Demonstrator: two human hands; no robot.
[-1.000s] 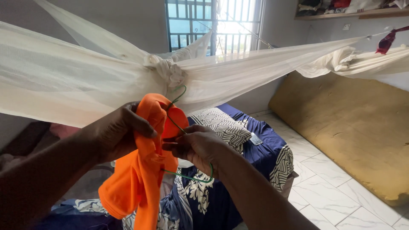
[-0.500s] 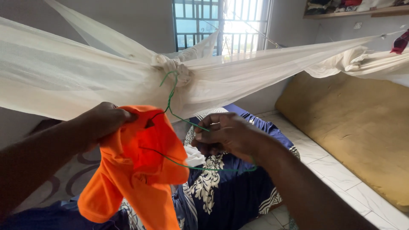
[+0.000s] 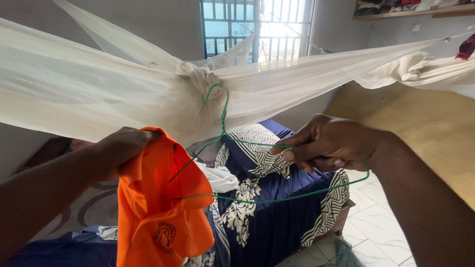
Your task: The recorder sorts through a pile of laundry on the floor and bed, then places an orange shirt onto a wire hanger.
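Observation:
My left hand [image 3: 121, 148] grips the top of an orange garment [image 3: 163, 207] that hangs down at lower left. My right hand [image 3: 331, 143] is closed on the upper wire of a thin green wire hanger [image 3: 277, 200]. The hanger's left end runs into the orange garment. Its hook [image 3: 217, 99] rises in front of the knot [image 3: 200, 79] of a white mosquito net [image 3: 74, 94] stretched across the room; I cannot tell if the hook rests on the knot.
Below lies a bed with a blue and white patterned sheet [image 3: 277, 222]. A barred window [image 3: 252, 24] is behind the net. A tan mattress [image 3: 420, 128] leans at right, above a white tiled floor [image 3: 371, 237]. A shelf with clothes [image 3: 410, 7] is at top right.
My right hand has moved right along the hanger, drawing it out of the orange garment. More of the green wire now shows. My left hand still holds the garment.

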